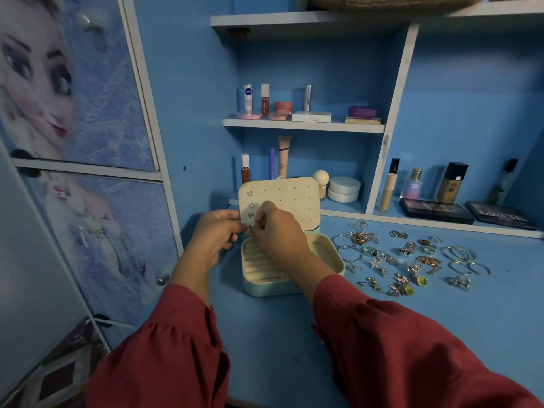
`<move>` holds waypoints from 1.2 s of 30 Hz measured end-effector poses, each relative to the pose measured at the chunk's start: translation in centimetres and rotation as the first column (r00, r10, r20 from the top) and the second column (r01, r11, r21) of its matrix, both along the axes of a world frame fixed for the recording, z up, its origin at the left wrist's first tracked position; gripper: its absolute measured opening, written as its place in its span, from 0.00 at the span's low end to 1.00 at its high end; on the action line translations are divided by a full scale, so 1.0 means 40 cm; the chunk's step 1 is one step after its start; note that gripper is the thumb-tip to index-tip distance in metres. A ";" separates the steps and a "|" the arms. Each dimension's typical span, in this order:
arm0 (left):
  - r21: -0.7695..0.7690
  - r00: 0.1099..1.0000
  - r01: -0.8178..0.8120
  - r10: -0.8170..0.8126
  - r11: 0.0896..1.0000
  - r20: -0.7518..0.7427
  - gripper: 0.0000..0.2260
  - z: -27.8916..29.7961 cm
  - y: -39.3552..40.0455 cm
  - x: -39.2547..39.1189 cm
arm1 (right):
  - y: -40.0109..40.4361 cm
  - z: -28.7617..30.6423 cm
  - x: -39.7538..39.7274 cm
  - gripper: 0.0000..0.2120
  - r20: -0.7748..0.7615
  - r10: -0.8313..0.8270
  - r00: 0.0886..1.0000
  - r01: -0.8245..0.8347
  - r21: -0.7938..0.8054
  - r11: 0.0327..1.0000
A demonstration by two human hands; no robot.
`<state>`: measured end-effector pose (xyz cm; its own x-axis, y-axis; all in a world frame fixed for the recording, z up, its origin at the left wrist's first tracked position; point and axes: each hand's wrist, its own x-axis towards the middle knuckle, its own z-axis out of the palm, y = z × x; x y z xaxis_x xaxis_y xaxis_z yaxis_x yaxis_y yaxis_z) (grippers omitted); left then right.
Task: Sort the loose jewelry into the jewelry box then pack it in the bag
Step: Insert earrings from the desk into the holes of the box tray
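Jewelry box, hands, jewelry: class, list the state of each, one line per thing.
Jewelry box: open, lid upright.
Lid: three earrings pinned at left edge.
Left hand: holds lid's left edge.
Right hand: fingers pinch an earring at the lid.
Loose jewelry: unsorted on desk.

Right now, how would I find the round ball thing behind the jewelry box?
Start at the open jewelry box on the blue desk. Look just past the right end of its raised lid, into the lowest shelf nook. The cream ball-topped bottle stands there, left of two stacked white round jars; nothing else nearby has a ball top.
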<state>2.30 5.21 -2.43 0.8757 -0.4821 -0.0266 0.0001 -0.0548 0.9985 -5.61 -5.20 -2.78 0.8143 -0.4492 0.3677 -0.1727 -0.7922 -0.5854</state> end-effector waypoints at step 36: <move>-0.218 0.876 0.099 -0.189 0.971 -0.444 0.08 0.013 0.031 0.009 | -0.112 0.078 -0.175 0.04 -0.170 0.108 0.980 -0.120 -0.065 0.991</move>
